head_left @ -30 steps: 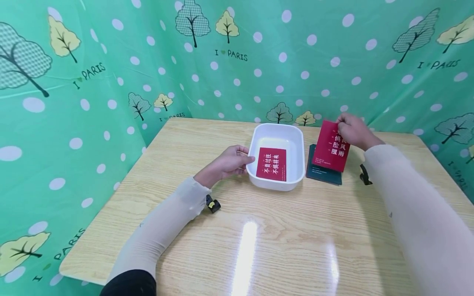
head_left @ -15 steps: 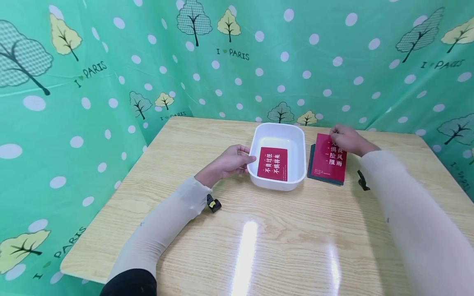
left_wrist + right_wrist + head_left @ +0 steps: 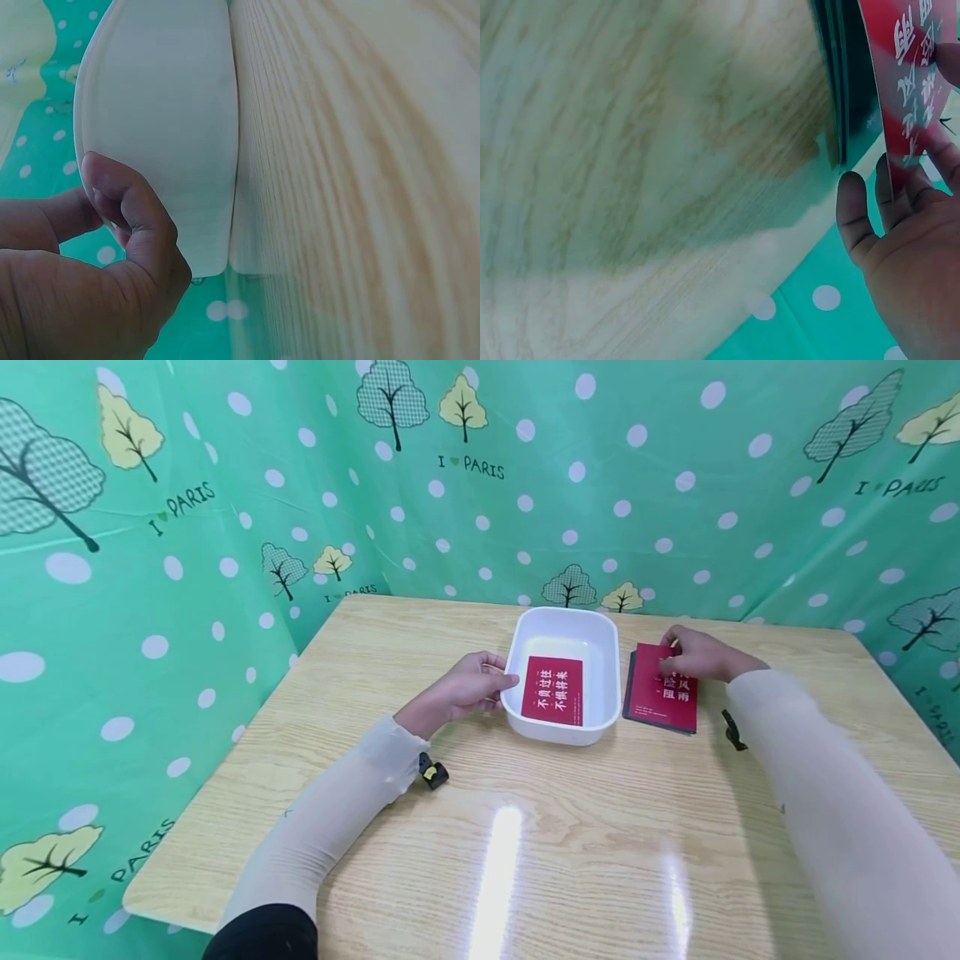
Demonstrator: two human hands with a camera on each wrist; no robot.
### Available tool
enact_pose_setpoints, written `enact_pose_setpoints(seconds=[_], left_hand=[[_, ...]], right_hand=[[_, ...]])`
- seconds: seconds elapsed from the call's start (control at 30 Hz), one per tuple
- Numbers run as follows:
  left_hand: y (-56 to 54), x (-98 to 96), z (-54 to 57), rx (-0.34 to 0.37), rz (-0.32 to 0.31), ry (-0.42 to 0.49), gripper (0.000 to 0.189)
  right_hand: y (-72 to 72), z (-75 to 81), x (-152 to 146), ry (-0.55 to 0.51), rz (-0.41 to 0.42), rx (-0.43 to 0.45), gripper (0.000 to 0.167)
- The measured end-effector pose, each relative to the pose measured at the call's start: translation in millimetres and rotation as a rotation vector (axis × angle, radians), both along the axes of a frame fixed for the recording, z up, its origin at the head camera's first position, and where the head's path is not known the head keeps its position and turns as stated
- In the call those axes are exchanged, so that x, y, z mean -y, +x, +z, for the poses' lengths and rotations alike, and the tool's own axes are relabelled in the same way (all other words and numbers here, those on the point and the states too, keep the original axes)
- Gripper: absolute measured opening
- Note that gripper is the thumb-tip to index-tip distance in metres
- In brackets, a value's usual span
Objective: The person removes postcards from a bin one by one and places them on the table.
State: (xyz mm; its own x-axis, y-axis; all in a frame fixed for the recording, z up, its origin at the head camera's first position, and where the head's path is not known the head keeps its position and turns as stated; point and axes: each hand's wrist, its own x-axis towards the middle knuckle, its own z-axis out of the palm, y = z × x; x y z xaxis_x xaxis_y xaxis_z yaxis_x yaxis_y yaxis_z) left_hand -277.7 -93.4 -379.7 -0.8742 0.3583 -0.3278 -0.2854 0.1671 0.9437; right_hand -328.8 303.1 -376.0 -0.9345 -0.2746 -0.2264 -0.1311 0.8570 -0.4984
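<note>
My left hand (image 3: 471,683) pinches the left rim of a white plastic basin (image 3: 561,735); in the left wrist view its thumb and fingers bend over that rim (image 3: 81,112). Flat on the basin floor lies a red booklet (image 3: 564,692) with white printed characters. To the right of the basin, my right hand (image 3: 701,653) holds another red booklet (image 3: 656,697) by its upper part, over a stack of dark green booklets (image 3: 630,681). From the right wrist, the thumb presses the red cover (image 3: 889,67) with fingers behind it, and a gap shows between it and the green booklets (image 3: 840,97).
The wood-grain table (image 3: 420,860) reaches back to a green polka-dot curtain (image 3: 480,543). A black strap piece (image 3: 432,772) shows at the left wrist and another black piece (image 3: 733,731) by the right wrist. Light glares off the table front.
My right hand has lowered the red booklet onto or just above the green stack, covering most of it, and its fingers have shifted down the cover. The left hand and basin have stayed in place.
</note>
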Motion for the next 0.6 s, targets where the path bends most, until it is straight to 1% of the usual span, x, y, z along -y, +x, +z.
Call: enact_pose_setpoints(seconds=[0.13,0.3,0.43,0.6], left_hand=[[0.0,0.4,-0.2,0.0,0.0,0.003,0.035],[-0.5,0.6,-0.7,0.005,0.002,0.013,0.035],[-0.3,0.6,-0.5,0.003,0.002,0.016,0.036],[-0.4,0.4,-0.7,0.001,0.0,0.014,0.036]], right_hand=[[-1.8,-3.6,-0.8,0.043,0.015,-0.02,0.055],[-1.2,-4.7,-0.7,0.1,0.039,-0.054,0.053],[1.3,-3.6,1.9,0.135,0.035,-0.065,0.052],[3.8,-2.7,4.4,0.151,0.028,-0.067,0.051]])
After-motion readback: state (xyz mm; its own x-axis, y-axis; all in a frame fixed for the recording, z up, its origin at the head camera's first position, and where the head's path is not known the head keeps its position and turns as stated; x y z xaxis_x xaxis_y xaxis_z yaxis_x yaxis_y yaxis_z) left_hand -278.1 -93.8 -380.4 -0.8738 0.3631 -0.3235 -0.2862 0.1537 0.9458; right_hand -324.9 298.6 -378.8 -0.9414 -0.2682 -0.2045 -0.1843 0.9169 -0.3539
